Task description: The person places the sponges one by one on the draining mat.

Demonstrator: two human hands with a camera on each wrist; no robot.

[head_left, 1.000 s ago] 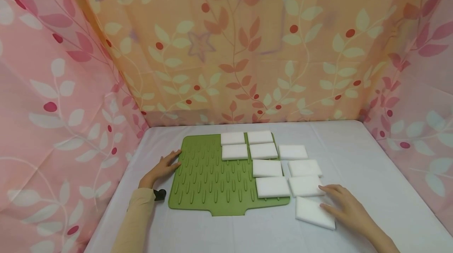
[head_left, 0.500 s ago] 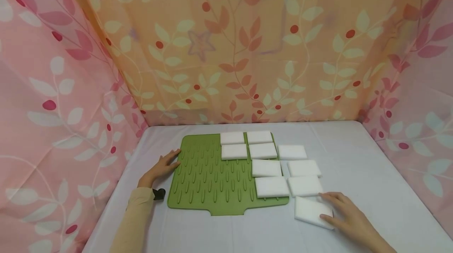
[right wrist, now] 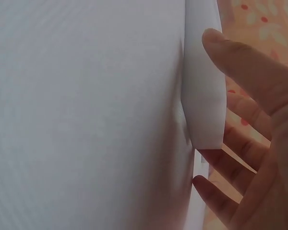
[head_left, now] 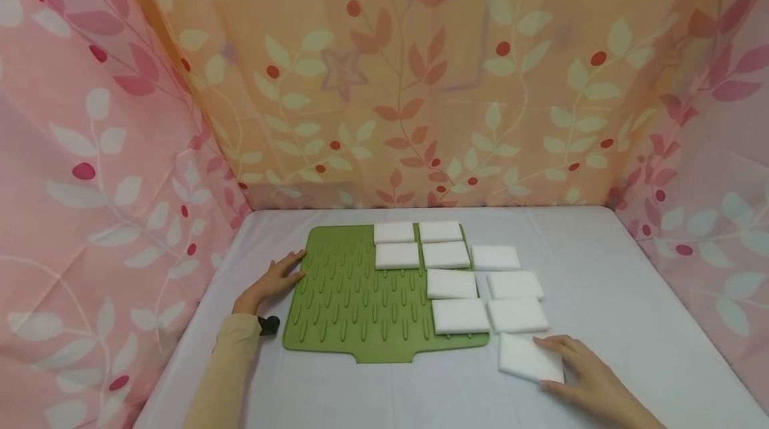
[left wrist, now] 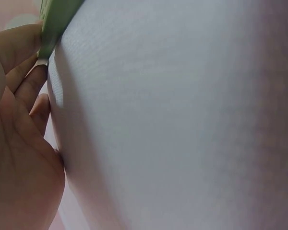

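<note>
A green ridged mat [head_left: 336,295] lies on the table with several white foam sponges on its right part, among them one near its front corner [head_left: 460,317]. My left hand [head_left: 269,284] rests beside the mat's left edge, its fingertips and thumb touching that edge; in the left wrist view the thumb and fingers meet the green edge. At the front right, my right hand [head_left: 591,375] holds the right end of the nearest white sponge [head_left: 529,357], thumb on its near side and index finger at the far side. The right wrist view shows the thumb against the sponge's side face [right wrist: 204,96].
More white sponges lie on the tablecloth right of the mat, such as one in the second row from the front [head_left: 518,315]. A white cloth [head_left: 384,399] covers the table. Flowered curtains [head_left: 432,82] enclose its back and both sides.
My right hand has come down toward the nearest sponge, its index finger leaving the sponge behind, and that sponge has shifted slightly. The left hand stays at the mat's edge.
</note>
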